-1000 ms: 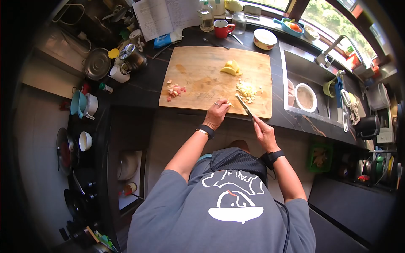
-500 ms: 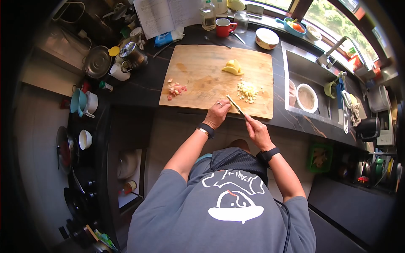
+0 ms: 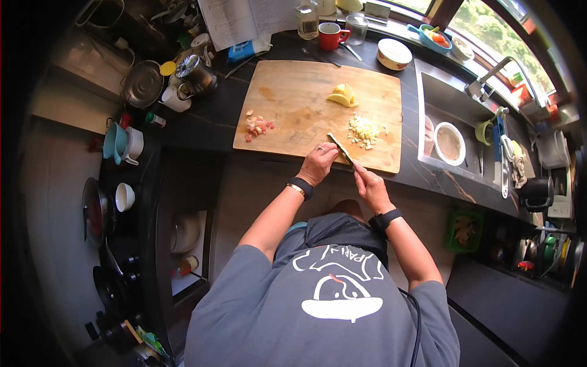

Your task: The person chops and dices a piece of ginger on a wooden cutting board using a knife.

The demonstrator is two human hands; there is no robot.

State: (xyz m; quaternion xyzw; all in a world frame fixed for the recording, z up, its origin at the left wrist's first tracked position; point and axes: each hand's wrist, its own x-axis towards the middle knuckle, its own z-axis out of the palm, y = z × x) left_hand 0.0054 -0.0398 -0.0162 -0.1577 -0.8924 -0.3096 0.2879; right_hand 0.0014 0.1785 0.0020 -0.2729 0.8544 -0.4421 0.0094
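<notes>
At the front edge of the wooden cutting board (image 3: 293, 79), my right hand (image 3: 372, 188) is closed on the handle of a knife (image 3: 340, 148), its blade pointing up and left. My left hand (image 3: 318, 163) is closed beside the blade, its fingertips pinching something too small to make out. Right of the blade lies a pile of pale diced pieces (image 3: 364, 131). Yellow wedges (image 3: 343, 95) rest farther back on the board. Pink diced pieces (image 3: 259, 126) lie near its left edge.
Behind the board stand a red mug (image 3: 331, 38), a glass jar (image 3: 356, 29) and a patterned bowl (image 3: 394, 54). The sink (image 3: 438, 92) on the right holds a white bowl (image 3: 449, 144). Pots and a moka pot (image 3: 197, 73) stand at the left.
The knife in my right hand has moved left from the diced pile to my left fingertips. My left hand has barely moved. The view has shifted slightly.
</notes>
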